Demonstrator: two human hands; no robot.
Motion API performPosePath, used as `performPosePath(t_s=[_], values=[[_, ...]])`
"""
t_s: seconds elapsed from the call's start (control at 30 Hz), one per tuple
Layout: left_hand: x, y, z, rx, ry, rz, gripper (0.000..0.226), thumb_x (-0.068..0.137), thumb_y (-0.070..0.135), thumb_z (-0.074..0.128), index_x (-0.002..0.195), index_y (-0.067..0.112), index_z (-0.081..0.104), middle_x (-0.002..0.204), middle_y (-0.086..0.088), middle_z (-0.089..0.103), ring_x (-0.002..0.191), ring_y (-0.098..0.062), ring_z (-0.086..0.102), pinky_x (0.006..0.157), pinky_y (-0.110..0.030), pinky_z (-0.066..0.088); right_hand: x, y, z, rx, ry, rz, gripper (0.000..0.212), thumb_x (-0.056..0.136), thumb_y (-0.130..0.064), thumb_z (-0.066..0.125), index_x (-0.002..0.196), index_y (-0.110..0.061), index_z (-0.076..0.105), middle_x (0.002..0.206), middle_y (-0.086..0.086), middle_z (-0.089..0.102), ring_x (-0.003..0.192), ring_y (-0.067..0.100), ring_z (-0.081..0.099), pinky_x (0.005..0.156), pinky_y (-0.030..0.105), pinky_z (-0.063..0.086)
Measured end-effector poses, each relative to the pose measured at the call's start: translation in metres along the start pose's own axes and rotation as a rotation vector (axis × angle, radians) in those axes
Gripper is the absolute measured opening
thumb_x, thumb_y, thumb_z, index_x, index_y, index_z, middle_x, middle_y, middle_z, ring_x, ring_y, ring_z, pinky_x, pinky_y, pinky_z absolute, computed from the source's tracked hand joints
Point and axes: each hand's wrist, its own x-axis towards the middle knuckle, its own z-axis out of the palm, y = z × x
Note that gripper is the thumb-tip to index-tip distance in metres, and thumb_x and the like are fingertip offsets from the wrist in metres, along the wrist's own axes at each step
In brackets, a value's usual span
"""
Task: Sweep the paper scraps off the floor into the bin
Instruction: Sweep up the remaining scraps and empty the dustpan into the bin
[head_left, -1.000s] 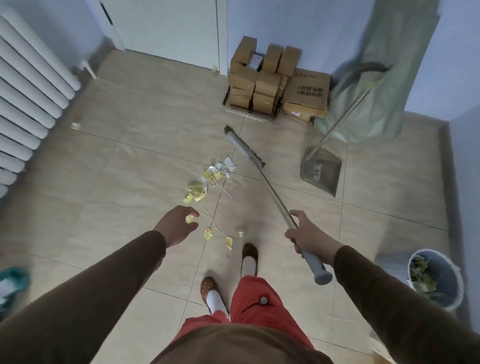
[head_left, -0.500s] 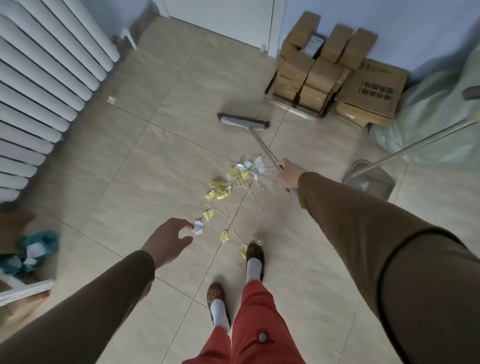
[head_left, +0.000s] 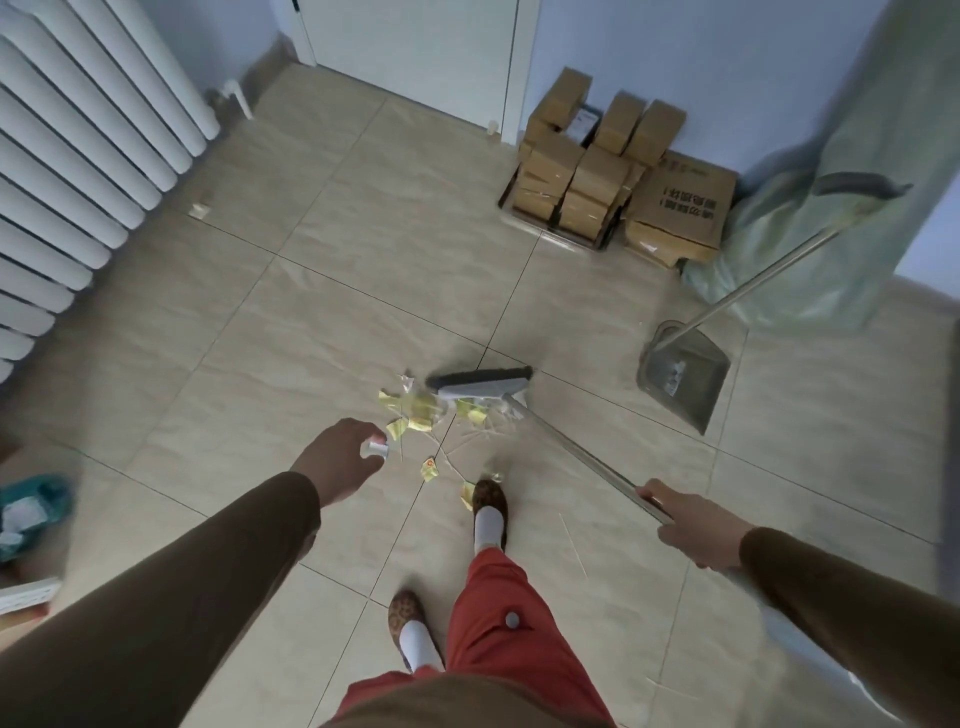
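Yellow and white paper scraps lie in a loose heap on the tiled floor just ahead of my feet, with a few strays nearer my front shoe. The grey broom head rests on the floor against the far side of the heap. My right hand grips the broom's metal handle low at the right. My left hand hangs above the floor left of the scraps, fingers loosely curled, holding nothing. The bin is out of view.
A grey dustpan with a long handle stands at the right, leaning on a green sack. Cardboard boxes are stacked by the far wall. A white radiator lines the left wall. One stray scrap lies near it.
The broom head has been drawn back towards me, from well beyond the scraps to right against the heap. My right hand pulled back and down to the right. My left hand barely moved.
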Motion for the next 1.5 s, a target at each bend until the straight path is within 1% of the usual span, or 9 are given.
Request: performPosePath(t_s=[0.13, 0.3, 0.43, 0.53, 0.67, 0.83, 1.17, 1.37, 1.5], values=[[-0.034, -0.020, 0.006, -0.007, 0.014, 0.024, 0.030, 0.092, 0.023, 0.065, 0.122, 0.021, 0.065, 0.132, -0.003, 0.058, 0.122, -0.021, 0.055, 0.101, -0.029, 0.038, -0.071, -0.003, 0.054, 0.187, 0.044, -0.018, 0.042, 0.096, -0.016, 0.052, 0.131, -0.036, 0.040, 0.084, 0.010, 0.063, 0.051, 0.015, 0.052, 0.046, 0.023, 0.051], [-0.071, -0.057, 0.016, 0.015, -0.005, -0.028, 0.033, 0.093, 0.025, 0.064, 0.126, 0.022, 0.064, 0.137, -0.007, 0.056, 0.124, -0.024, 0.054, 0.102, -0.032, 0.040, -0.111, -0.088, 0.099, 0.659, -0.013, -0.134, 0.039, 0.098, -0.017, 0.052, 0.128, -0.040, 0.043, 0.074, 0.008, 0.057, 0.050, 0.013, 0.050, 0.045, 0.026, 0.045], [-0.093, -0.083, 0.020, 0.055, 0.003, -0.060, 0.034, 0.093, 0.026, 0.064, 0.127, 0.021, 0.064, 0.138, -0.009, 0.055, 0.125, -0.026, 0.054, 0.104, -0.034, 0.039, -0.094, -0.190, 0.130, 1.110, -0.225, -0.198, 0.036, 0.098, -0.006, 0.048, 0.131, -0.021, 0.046, 0.067, 0.007, 0.053, 0.041, 0.011, 0.049, 0.038, 0.022, 0.042], [-0.107, -0.098, 0.022, 0.079, 0.015, -0.066, 0.035, 0.093, 0.026, 0.064, 0.128, 0.021, 0.063, 0.139, -0.008, 0.056, 0.127, -0.025, 0.053, 0.107, -0.034, 0.038, -0.070, -0.259, 0.152, 1.486, -0.497, -0.104, 0.020, 0.099, -0.002, 0.042, 0.114, -0.014, 0.044, 0.075, 0.010, 0.049, 0.040, 0.009, 0.053, 0.033, 0.018, 0.043], [-0.121, -0.111, 0.026, 0.107, 0.019, -0.059, 0.033, 0.092, 0.026, 0.066, 0.124, 0.020, 0.066, 0.135, -0.007, 0.061, 0.122, -0.024, 0.057, 0.104, -0.036, 0.042, -0.038, -0.302, 0.178, 1.712, -0.722, -0.026, 0.015, 0.097, -0.006, 0.042, 0.112, -0.002, 0.042, 0.084, 0.010, 0.053, 0.037, 0.007, 0.051, 0.034, 0.016, 0.045], [-0.131, -0.112, 0.035, 0.080, 0.015, -0.049, 0.033, 0.091, 0.025, 0.066, 0.124, 0.020, 0.066, 0.134, -0.009, 0.060, 0.122, -0.026, 0.056, 0.101, -0.034, 0.040, -0.023, -0.268, 0.189, 1.807, -0.627, 0.089, 0.021, 0.097, -0.004, 0.039, 0.117, 0.000, 0.039, 0.087, 0.015, 0.049, 0.034, 0.011, 0.050, 0.032, 0.018, 0.046], [-0.140, -0.091, 0.078, -0.157, -0.097, -0.064, 0.032, 0.092, 0.020, 0.065, 0.124, 0.017, 0.064, 0.130, -0.006, 0.065, 0.119, -0.021, 0.060, 0.095, -0.031, 0.044, -0.084, -0.130, 0.165, 1.740, -0.277, 0.230, 0.020, 0.101, -0.016, 0.046, 0.091, 0.000, 0.054, 0.075, 0.008, 0.053, 0.036, 0.008, 0.050, 0.031, 0.016, 0.042], [-0.150, -0.071, 0.111, -0.365, -0.147, -0.152, 0.037, 0.092, 0.017, 0.063, 0.129, 0.014, 0.059, 0.119, -0.011, 0.066, 0.108, -0.026, 0.063, 0.085, -0.034, 0.048, -0.153, -0.069, 0.177, 1.656, -0.230, 0.184, 0.026, 0.100, -0.012, 0.051, 0.126, -0.012, 0.056, 0.083, 0.012, 0.055, 0.046, 0.011, 0.048, 0.034, 0.019, 0.046], [-0.149, -0.056, 0.130, -0.417, -0.207, -0.194, 0.031, 0.091, 0.014, 0.064, 0.122, 0.013, 0.064, 0.116, -0.011, 0.070, 0.106, -0.026, 0.067, 0.095, -0.040, 0.051, -0.172, -0.042, 0.169, 1.563, -0.369, 0.192, 0.031, 0.100, -0.010, 0.050, 0.129, -0.013, 0.057, 0.081, 0.012, 0.057, 0.047, 0.011, 0.045, 0.034, 0.019, 0.045]])
